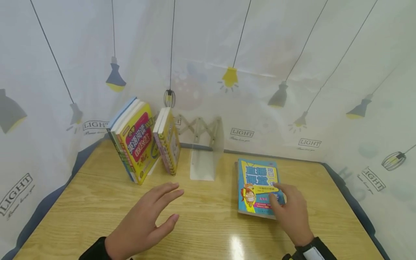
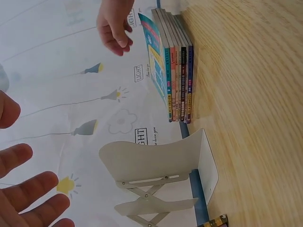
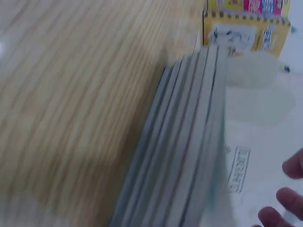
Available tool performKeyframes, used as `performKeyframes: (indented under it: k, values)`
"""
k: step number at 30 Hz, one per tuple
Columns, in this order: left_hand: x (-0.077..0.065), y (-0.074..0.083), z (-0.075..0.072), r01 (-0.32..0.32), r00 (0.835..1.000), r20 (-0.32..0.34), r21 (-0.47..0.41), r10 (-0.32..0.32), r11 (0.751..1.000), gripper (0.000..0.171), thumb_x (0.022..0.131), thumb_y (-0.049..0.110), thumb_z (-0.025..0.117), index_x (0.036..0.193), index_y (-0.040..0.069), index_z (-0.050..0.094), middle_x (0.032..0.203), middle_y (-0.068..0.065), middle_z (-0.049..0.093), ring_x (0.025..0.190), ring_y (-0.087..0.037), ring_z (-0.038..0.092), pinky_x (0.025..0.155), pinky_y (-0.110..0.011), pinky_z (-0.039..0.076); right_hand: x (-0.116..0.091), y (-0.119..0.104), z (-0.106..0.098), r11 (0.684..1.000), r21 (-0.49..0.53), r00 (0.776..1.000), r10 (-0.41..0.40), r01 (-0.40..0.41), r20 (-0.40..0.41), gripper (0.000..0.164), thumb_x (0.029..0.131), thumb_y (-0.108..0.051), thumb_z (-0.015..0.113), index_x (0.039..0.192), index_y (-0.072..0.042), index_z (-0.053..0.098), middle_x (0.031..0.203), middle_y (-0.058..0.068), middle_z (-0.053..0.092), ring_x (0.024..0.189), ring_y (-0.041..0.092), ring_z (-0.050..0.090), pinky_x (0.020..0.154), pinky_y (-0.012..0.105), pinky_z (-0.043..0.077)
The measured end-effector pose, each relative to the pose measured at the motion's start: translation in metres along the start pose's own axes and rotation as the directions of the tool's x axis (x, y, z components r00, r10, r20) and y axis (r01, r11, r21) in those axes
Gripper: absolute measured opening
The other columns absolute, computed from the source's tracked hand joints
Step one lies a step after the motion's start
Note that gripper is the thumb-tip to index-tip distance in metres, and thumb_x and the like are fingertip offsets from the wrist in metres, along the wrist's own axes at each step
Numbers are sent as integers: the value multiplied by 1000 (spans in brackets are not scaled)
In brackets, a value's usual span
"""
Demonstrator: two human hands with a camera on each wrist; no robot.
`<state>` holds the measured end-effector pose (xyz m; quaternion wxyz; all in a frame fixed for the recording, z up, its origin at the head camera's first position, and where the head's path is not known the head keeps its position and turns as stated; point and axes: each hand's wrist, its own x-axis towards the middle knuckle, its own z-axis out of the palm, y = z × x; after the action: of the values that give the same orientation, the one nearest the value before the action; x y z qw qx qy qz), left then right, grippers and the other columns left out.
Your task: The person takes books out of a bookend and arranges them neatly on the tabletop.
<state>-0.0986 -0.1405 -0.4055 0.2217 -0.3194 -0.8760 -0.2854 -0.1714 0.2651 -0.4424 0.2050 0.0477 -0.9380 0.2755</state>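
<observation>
On the right of the table lies a stack of several thin books (image 1: 256, 173), topped by a blue and yellow cover with a cartoon child. Above its right side hovers my right hand (image 1: 294, 213), fingers bent loosely; the left wrist view has a gap between this hand (image 2: 115, 26) and the stack (image 2: 177, 80). The right wrist view looks along the stack's page edges (image 3: 184, 137), fingertips (image 3: 289, 201) off to the side. My left hand (image 1: 149, 216) is held over the front of the table, fingers spread and holding nothing, nearest the upright books (image 1: 139, 144).
A white expanding book rack (image 1: 202, 169) with scissor-like links stands at the back centre. Thick yellow-covered books lean at its left, and thinner yellow books (image 1: 169, 144) stand beside them. A cloth printed with lamps (image 1: 260, 119) rises behind the wooden table (image 1: 208, 224).
</observation>
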Motion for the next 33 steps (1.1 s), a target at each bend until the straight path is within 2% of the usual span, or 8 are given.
performKeyframes:
  k: [3,6,10,16,24,26,30,33]
  values:
    - [3,0,1,16,1000,-5,1,-16,1000,61,94,26,71,149,22,47,150,-3,48,136,-22,49,101,-48,50,-2,-17,3,988,86,988,-132,125,80,39,94,-17,70,128,-3,61,126,15,62,122,35,55,98,60,47]
    - [5,2,2,35,999,-3,8,-35,999,63,94,32,71,151,22,44,153,-3,45,137,-23,47,102,-48,49,-4,-34,6,969,178,966,-200,171,161,43,96,-21,68,136,-9,55,135,11,58,128,33,52,100,59,46]
    - [8,3,4,61,998,13,-6,-61,998,68,94,37,70,153,19,41,155,-4,42,139,-25,46,104,-49,48,-7,-57,7,945,248,940,-269,214,211,53,96,-26,69,144,-19,47,144,6,52,135,29,48,104,59,45]
    - [16,2,7,52,999,-8,-23,-52,998,69,95,39,69,154,21,39,156,-5,41,142,-29,41,108,-58,41,-11,-85,2,912,275,897,-372,305,237,70,95,-31,70,155,-29,34,159,2,37,146,29,36,109,61,40]
    - [19,1,10,85,996,7,-36,-85,996,68,95,37,68,154,23,38,158,-5,39,145,-33,37,109,-63,36,-11,-96,2,869,283,846,-475,407,243,75,96,-30,68,159,-26,27,163,-1,30,149,29,31,109,62,39]
    - [19,1,11,91,996,13,-44,-91,995,67,95,35,67,154,23,38,158,-5,39,145,-33,36,110,-63,35,-11,-97,2,863,280,841,-487,421,237,75,96,-28,67,159,-26,27,163,-1,30,149,29,31,110,61,39]
    - [19,0,13,97,995,27,-49,-95,994,64,98,36,64,154,24,38,158,-5,38,146,-33,34,111,-64,33,-15,-99,1,857,271,836,-499,437,229,73,97,-24,66,159,-25,27,163,-1,31,148,28,33,121,43,29]
    - [20,-4,12,84,996,19,-23,-84,996,63,98,37,63,154,22,38,158,-7,38,145,-34,35,110,-64,35,-18,-100,1,859,270,839,-495,434,227,72,97,-25,66,159,-27,29,162,-2,32,147,27,35,122,44,27]
